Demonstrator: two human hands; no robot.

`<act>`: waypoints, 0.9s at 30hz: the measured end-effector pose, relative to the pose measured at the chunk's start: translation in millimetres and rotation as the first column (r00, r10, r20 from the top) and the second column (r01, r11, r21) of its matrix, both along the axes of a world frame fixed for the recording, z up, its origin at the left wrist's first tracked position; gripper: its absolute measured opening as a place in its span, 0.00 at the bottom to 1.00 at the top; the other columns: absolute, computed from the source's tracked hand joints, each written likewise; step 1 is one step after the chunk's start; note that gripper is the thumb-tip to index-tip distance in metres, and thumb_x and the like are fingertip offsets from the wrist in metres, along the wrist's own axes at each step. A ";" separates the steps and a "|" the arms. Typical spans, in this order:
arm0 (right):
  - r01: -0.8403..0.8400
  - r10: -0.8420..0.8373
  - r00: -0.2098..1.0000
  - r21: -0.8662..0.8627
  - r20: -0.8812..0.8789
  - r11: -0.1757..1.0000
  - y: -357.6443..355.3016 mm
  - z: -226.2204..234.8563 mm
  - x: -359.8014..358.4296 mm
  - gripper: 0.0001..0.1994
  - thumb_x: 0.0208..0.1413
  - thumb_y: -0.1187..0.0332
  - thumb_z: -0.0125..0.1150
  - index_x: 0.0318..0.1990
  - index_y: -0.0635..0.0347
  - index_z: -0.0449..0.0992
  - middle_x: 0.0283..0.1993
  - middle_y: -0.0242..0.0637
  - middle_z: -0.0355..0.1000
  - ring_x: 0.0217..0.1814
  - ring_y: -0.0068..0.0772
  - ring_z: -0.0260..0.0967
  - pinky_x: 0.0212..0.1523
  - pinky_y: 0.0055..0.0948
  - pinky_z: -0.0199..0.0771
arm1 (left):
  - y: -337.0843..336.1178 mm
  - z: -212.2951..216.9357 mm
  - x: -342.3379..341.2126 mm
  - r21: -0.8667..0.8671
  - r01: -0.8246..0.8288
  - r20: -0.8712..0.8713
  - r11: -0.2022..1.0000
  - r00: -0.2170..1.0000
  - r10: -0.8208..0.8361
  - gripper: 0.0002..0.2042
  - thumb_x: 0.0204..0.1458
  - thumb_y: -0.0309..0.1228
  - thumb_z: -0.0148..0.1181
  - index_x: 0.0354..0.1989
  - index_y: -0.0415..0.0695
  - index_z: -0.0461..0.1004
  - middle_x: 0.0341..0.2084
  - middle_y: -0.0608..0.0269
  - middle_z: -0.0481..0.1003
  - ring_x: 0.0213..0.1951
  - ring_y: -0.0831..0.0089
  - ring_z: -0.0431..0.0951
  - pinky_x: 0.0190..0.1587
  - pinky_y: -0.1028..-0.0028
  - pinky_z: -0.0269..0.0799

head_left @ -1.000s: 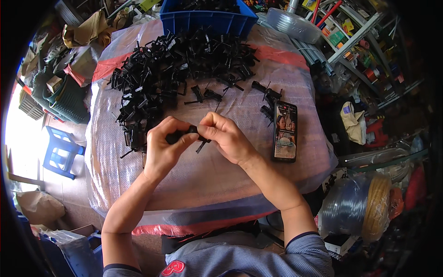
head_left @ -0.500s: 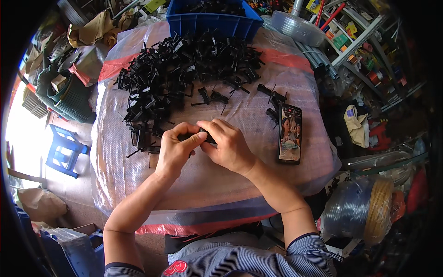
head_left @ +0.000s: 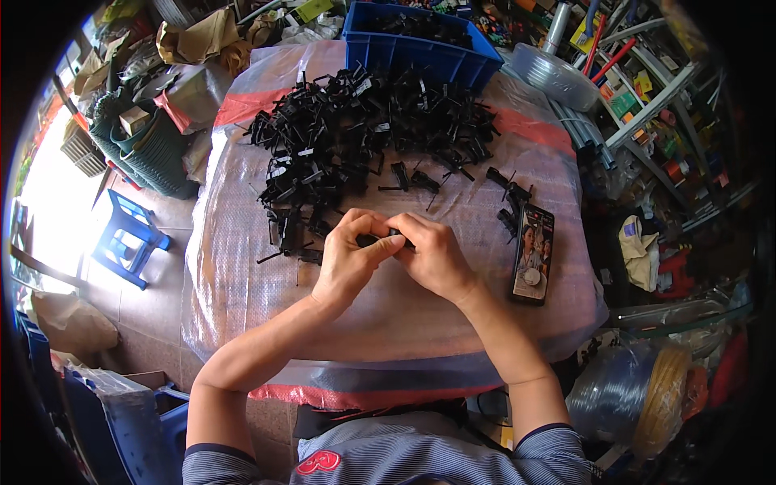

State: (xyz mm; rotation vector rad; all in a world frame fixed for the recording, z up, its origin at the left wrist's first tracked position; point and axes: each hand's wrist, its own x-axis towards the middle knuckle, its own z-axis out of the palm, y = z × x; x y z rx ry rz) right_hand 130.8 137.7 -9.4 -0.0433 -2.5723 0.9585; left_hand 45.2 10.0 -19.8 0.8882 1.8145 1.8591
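My left hand (head_left: 352, 256) and my right hand (head_left: 434, 255) meet above the near middle of the covered table, their fingers closed around a small black plastic part (head_left: 369, 240). Most of that part is hidden by my fingers and thumbs. Just beyond my hands spreads a big heap of similar black plastic parts (head_left: 323, 153) with thin rods sticking out. Two loose ones (head_left: 423, 180) lie between the heap and my right hand. Several more (head_left: 509, 194) rest further right, by the top of a phone.
A phone (head_left: 533, 255) with its screen lit lies at the table's right. At the far edge stands a blue bin (head_left: 420, 52) holding more black parts. A blue stool (head_left: 129, 238) is on the floor at left. Wire spools (head_left: 630, 396) sit at lower right.
The whole scene has shifted right in the picture as the view turned. Both hands keep their hold on the small black part, fingers slightly shifted.
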 end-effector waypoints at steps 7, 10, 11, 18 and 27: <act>0.190 -0.149 0.981 0.501 -0.121 0.844 54.3 -9.0 -35.0 0.16 0.42 0.73 0.61 0.43 0.55 0.73 0.50 0.37 0.65 0.49 0.39 0.60 0.51 0.36 0.61 | -0.4 7.8 -36.6 0.328 0.014 0.701 0.945 0.667 -0.253 0.03 0.47 0.28 0.52 0.25 0.45 0.66 0.34 0.58 0.74 0.34 0.71 0.75 0.27 0.77 0.65; 0.169 -0.172 0.984 0.569 -0.048 0.805 57.1 -14.2 -32.9 0.11 0.41 0.73 0.61 0.36 0.57 0.73 0.48 0.35 0.66 0.49 0.39 0.60 0.51 0.36 0.60 | 3.0 4.3 -31.9 0.304 0.026 0.780 0.952 0.567 -0.264 0.03 0.47 0.28 0.51 0.30 0.45 0.67 0.29 0.60 0.74 0.30 0.71 0.75 0.26 0.78 0.66; 0.214 -0.167 0.976 0.470 -0.141 0.856 49.7 -9.4 -31.1 0.07 0.44 0.73 0.60 0.32 0.59 0.71 0.46 0.38 0.67 0.48 0.39 0.63 0.50 0.33 0.62 | -1.4 2.3 -36.0 0.312 0.016 0.751 0.950 0.608 -0.257 0.06 0.47 0.28 0.51 0.33 0.44 0.68 0.29 0.60 0.74 0.28 0.71 0.74 0.26 0.78 0.66; -0.066 -0.011 0.992 -0.588 -0.125 0.806 -3.2 26.7 23.6 0.08 0.58 0.69 0.52 0.40 0.65 0.67 0.39 0.31 0.69 0.39 0.16 0.64 0.41 0.17 0.65 | -3.5 17.1 -12.9 0.183 0.287 0.615 0.940 0.713 -0.337 0.11 0.48 0.25 0.55 0.41 0.38 0.73 0.28 0.63 0.75 0.23 0.78 0.73 0.24 0.80 0.67; 0.498 -0.543 0.775 -0.215 -0.324 0.840 3.9 -3.2 104.3 0.10 0.57 0.73 0.52 0.45 0.66 0.69 0.41 0.38 0.72 0.42 0.26 0.69 0.44 0.23 0.67 | -4.2 8.7 -9.1 0.142 0.308 0.617 0.941 0.715 -0.328 0.05 0.49 0.29 0.59 0.33 0.43 0.72 0.23 0.65 0.73 0.20 0.76 0.74 0.19 0.80 0.66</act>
